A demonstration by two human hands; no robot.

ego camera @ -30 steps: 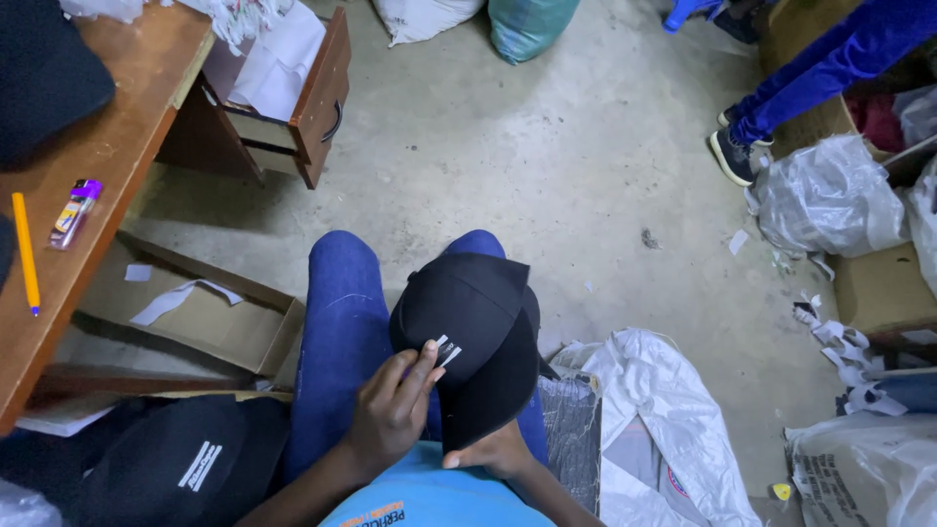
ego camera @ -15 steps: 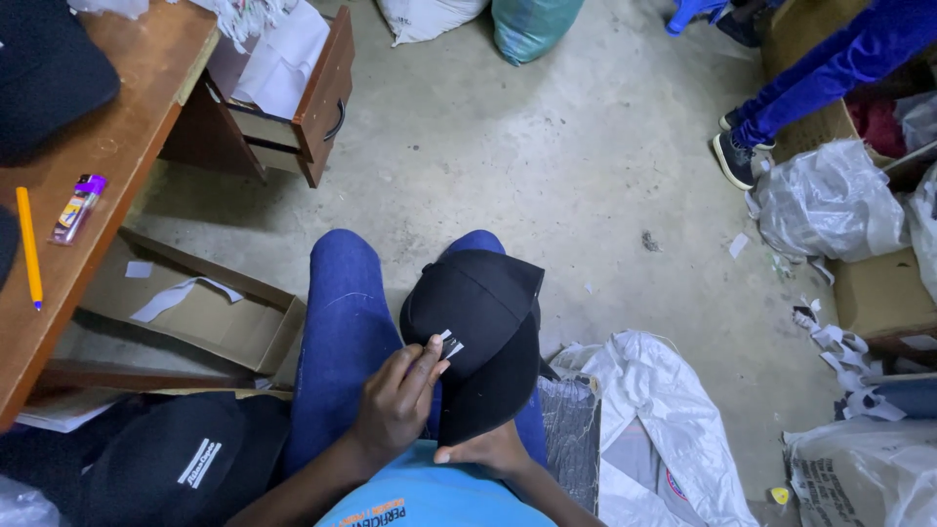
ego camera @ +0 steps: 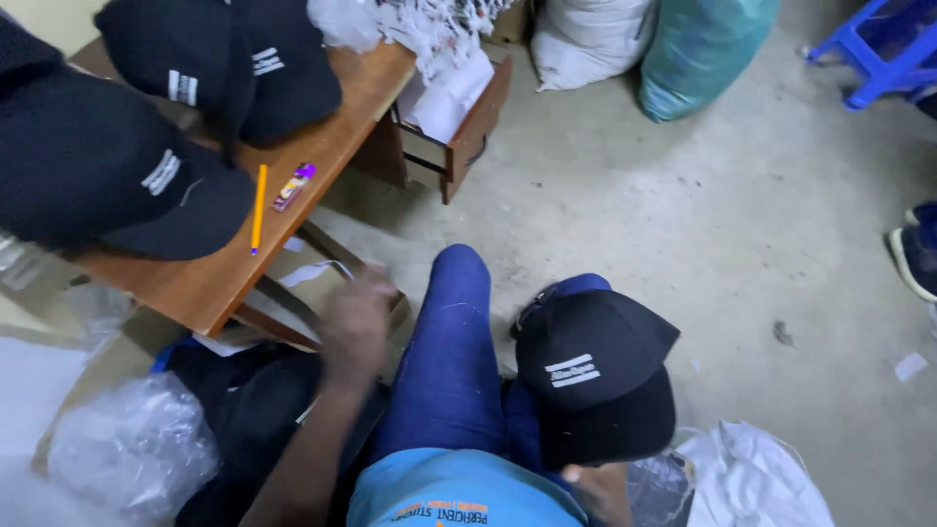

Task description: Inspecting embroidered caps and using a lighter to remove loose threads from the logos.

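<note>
I see the black cap [ego camera: 595, 385] resting on my right knee, its brim pointing toward the floor ahead and a white striped label on its front panel. My right hand [ego camera: 597, 488] sits under the cap's near edge at the bottom of the view; only a small part of it shows, so I cannot tell how it grips, though it touches the cap. My left hand [ego camera: 353, 327] is off the cap, out to the left over the cardboard box [ego camera: 293, 283] beside my left knee. It is blurred, and I cannot tell whether the fingers are closed or spread, nor whether it holds anything.

Left of the hand stands a wooden table [ego camera: 210, 278] carrying 3 more black caps [ego camera: 102, 176], a yellow pencil [ego camera: 259, 207] and a small purple stick [ego camera: 294, 185]. A drawer [ego camera: 468, 122] hangs open at the table's far end, with white paper in it. Below the table lie crumpled clear plastic [ego camera: 132, 444] and another dark cap [ego camera: 249, 405]. Across the concrete floor sit a white sack [ego camera: 586, 39] and a teal sack [ego camera: 698, 49]; a white bag [ego camera: 752, 483] lies just right of my knee.
</note>
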